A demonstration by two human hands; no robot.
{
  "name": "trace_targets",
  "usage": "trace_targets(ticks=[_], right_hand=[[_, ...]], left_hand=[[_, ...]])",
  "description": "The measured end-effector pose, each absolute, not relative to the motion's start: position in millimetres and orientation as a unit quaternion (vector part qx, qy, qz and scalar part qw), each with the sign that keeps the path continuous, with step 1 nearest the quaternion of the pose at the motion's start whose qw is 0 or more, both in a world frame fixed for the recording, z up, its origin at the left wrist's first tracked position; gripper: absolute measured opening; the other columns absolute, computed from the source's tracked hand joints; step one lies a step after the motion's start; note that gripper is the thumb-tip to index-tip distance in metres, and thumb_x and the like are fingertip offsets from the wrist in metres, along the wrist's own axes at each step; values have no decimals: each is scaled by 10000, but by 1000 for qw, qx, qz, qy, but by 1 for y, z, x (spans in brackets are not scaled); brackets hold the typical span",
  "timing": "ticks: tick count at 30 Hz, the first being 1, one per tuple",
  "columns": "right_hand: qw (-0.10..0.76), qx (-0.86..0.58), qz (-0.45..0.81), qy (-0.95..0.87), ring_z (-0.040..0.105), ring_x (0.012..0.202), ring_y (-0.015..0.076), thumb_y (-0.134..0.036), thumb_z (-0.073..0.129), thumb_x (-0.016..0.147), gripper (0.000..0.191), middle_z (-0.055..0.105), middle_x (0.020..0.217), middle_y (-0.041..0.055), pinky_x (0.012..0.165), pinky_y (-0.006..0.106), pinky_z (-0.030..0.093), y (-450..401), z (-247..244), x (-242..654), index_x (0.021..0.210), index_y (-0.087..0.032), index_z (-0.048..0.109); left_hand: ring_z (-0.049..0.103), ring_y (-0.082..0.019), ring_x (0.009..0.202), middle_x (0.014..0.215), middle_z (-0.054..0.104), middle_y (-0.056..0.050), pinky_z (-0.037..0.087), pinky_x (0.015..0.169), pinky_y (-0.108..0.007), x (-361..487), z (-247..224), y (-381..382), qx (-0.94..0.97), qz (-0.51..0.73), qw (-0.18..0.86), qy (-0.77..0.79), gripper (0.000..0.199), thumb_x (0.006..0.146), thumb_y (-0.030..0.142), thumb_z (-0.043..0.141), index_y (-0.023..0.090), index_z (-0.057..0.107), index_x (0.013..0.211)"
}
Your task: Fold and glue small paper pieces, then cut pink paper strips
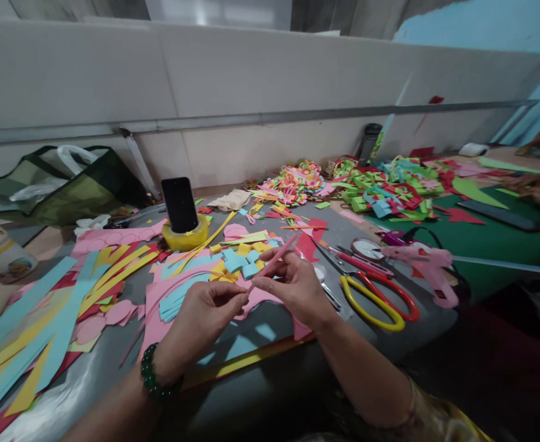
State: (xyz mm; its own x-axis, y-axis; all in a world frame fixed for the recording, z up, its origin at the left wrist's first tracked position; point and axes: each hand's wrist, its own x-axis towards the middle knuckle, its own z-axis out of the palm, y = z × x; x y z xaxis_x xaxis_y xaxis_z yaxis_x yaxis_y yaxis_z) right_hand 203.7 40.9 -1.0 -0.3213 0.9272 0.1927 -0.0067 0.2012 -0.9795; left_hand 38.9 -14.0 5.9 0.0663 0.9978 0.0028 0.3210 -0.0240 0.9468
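Observation:
My right hand [297,290] is closed, its thumb and fingers pinching a pink paper strip [279,256] that slants up past the fingertips. My left hand [207,322], a dark green bead bracelet [152,374] on its wrist, has thumb and forefinger pressed together near the right fingertips. A thin pink strip [161,299] curves from the left toward these fingers; its held end is hidden. Under the hands lie pink paper sheets [156,334] and light blue paper strips [172,305]. Just beyond are small folded blue paper pieces [236,263] and yellow ones [244,249].
Yellow-handled scissors [375,313], red-handled scissors [401,294] and a pink glue gun [430,264] lie right. A phone [180,205] stands in a tape roll [187,236]. Colourful paper pieces [297,181] are heaped behind. Another person's hand [539,184] is at far right.

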Motion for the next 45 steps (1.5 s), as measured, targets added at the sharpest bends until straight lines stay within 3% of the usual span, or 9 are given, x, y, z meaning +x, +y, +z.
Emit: trace_targets(ticks=[6,15,20,24,29,34,39,45], right_hand=[[429,-340,551,-630,673,741,176,-286,764,672,458,674,742,3,677,297,521,40,0,203,1053,-187,529],[466,-359,525,-615,673,728,174,-297,785,642,445,662,728,-6,667,288,517,41,-1,204,999,-189,542],[416,-350,553,-631,678,740,191,-304,777,652,504,687,744,19,678,316,525,38,2,201,1069,-173,526],[435,-360,533,-631,676,696,186,-314,788,631,455,674,710,3,654,308,522,38,1,201,998,-176,556],[457,-353,542,-610,679,710,180,-299,790,631,460,673,718,-11,670,304,524,40,0,202,1002,-189,542],[410,-343,565,-628,682,722,187,-297,769,659,457,688,729,7,658,305,522,37,2,200,1032,-183,531],[453,-360,533,-618,665,648,168,-309,795,619,446,661,680,-20,588,273,503,39,1,203,971,-190,547],[418,-340,573,-618,685,708,180,-295,777,650,469,696,745,11,658,302,530,37,1,201,1034,-185,533]], left_hand=[[673,-164,643,703,724,-41,511,563,-209,39,8,-15,596,402,421,553,253,783,394,615,170,726,745],[668,-165,634,672,716,-39,510,573,-217,38,11,-16,577,395,442,562,228,753,371,643,159,727,742],[660,-165,637,668,716,-44,501,570,-215,37,10,-16,592,393,432,555,229,765,364,631,161,735,755],[669,-166,653,712,726,-44,526,608,-233,37,9,-15,577,397,460,546,221,756,365,644,167,737,786],[664,-159,620,663,713,-35,529,588,-225,38,13,-15,550,411,470,555,215,718,366,682,155,724,726],[658,-155,622,668,715,-38,524,583,-226,38,13,-14,565,410,467,543,221,722,375,671,166,737,744],[659,-153,612,634,701,-28,526,579,-220,38,16,-15,547,407,477,554,207,692,362,695,156,717,694],[634,-136,575,596,689,-19,511,553,-205,39,19,-15,557,407,459,559,204,701,361,679,162,713,668]])
